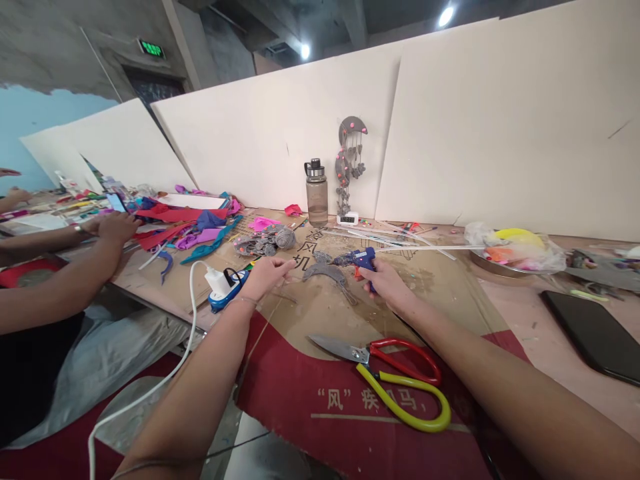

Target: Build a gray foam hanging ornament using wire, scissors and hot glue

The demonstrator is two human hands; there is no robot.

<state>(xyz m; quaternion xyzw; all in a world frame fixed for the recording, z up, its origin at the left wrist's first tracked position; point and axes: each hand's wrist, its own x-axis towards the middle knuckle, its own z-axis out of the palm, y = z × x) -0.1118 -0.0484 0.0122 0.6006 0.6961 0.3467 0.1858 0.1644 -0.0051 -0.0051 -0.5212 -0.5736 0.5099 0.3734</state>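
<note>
My right hand [387, 280] is wrapped round a blue glue gun [364, 259] with an orange trigger and a long white stick out of its back. The gun's nozzle points left, over a grey crescent-shaped piece [325, 271] on the cardboard [290, 327]. To the left, my left hand [267, 275] has thumb and fingertips pinched together; whatever they hold is too small to make out. Grey cords hang from the crescent's right end. Nearer to me lie scissors [370, 360] with one red and one yellow handle.
Behind stand a bottle [317, 197] and a grey hanging ornament [351, 133]. Grey yarn [265, 241] and a power strip [227, 293] lie left, with a white cable. At right are a bagged tray [520, 270] and a phone [590, 333]. Another person's arms [65, 280] reach in at left.
</note>
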